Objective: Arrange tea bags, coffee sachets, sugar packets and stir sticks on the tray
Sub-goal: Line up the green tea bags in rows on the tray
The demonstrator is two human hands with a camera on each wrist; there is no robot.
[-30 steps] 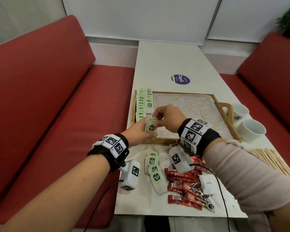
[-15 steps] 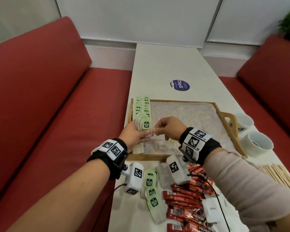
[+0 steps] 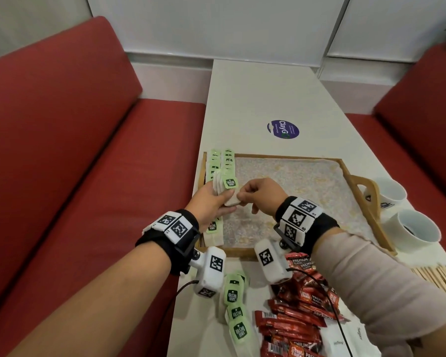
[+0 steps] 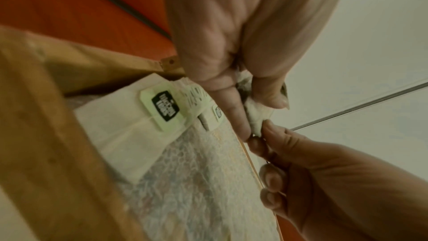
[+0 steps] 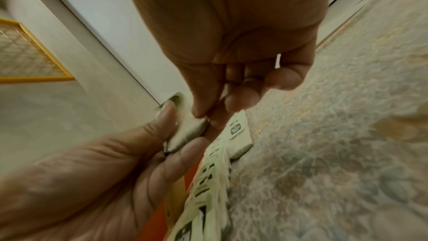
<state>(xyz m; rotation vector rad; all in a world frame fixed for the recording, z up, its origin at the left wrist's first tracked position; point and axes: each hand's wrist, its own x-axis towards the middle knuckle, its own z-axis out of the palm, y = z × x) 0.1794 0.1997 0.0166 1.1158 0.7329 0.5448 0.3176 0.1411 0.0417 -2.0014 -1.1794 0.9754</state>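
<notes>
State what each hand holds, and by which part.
Left hand grips a small stack of tea bags by its lower end; right hand pinches the bottom bag's edge.

The head view is bright and evenly lit, soft indoor light with only faint shadows under the wrists on the white bench [image 3: 255, 104]. Straight lines bow toward the frame edges. Both wrist views are dimmer, warm-tinted and smeared: the tray [image 4: 57, 135] rim at lower left is blurred, and the liner [image 5: 336, 135] at right is soft.
</notes>
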